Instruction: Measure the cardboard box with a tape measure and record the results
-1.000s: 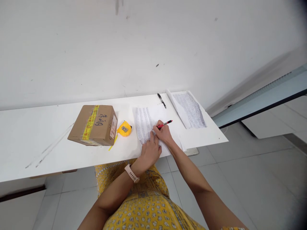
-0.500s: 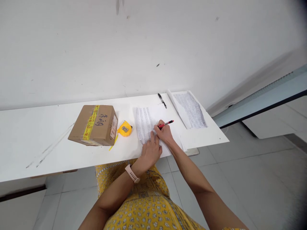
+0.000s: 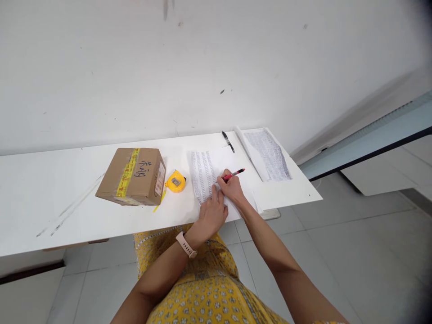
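Observation:
A red pen with a black end [image 3: 235, 174] is pinched in my right hand [image 3: 231, 187], its tip down at a sheet of paper [image 3: 202, 162] covered in columns of writing. My left hand [image 3: 213, 210] lies flat on the lower part of that sheet, fingers stretched out and touching the paper close to my right hand. Left of the sheet sits a yellow tape measure [image 3: 176, 182], with a bit of yellow strip beside it. My hands hide part of the writing and the pen's tip.
A taped cardboard box [image 3: 131, 177] stands left on the white table [image 3: 67, 193]. Behind my right hand lies a black pen [image 3: 228, 141]. More papers filled with writing [image 3: 266, 155] lie at the right end, partly folded. A wall runs along the table's back.
My right hand and the red pen have shifted very slightly over the paper. My left hand, the box and the tape measure stay where they were.

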